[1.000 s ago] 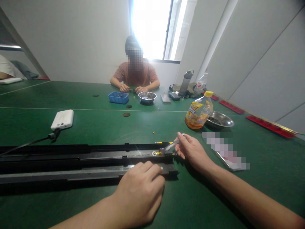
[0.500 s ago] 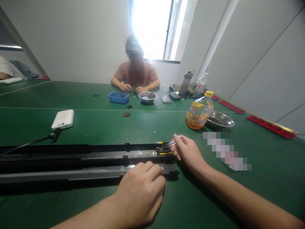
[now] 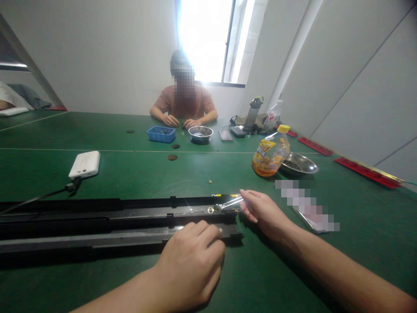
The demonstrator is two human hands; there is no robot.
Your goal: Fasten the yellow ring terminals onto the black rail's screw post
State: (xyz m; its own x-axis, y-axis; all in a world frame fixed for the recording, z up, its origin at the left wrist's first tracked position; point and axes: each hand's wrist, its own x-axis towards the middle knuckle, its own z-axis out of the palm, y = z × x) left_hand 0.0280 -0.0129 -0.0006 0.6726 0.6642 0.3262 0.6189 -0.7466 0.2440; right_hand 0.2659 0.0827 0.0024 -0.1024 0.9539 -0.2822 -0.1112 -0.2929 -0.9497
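Long black metal rails lie side by side across the table in front of me. My right hand is closed on a silver wrench by its right end. The wrench's head reaches into the far rail, right beside a small brass-coloured nut. My left hand rests with curled fingers over the near black rail, close to its right end; its fingertips are hidden. Short yellow-marked wires show at the rails' right end. A small brass ring lies just beyond the rails.
A white box with a black cable stands back left. A bottle with a yellow cap and a metal bowl stand back right. Across the green table sits a person behind a blue bin and another steel bowl.
The wrench has turned slightly and its head has shifted a little right of the nut. My right hand has moved slightly with it. My left hand keeps its place on the near rail.
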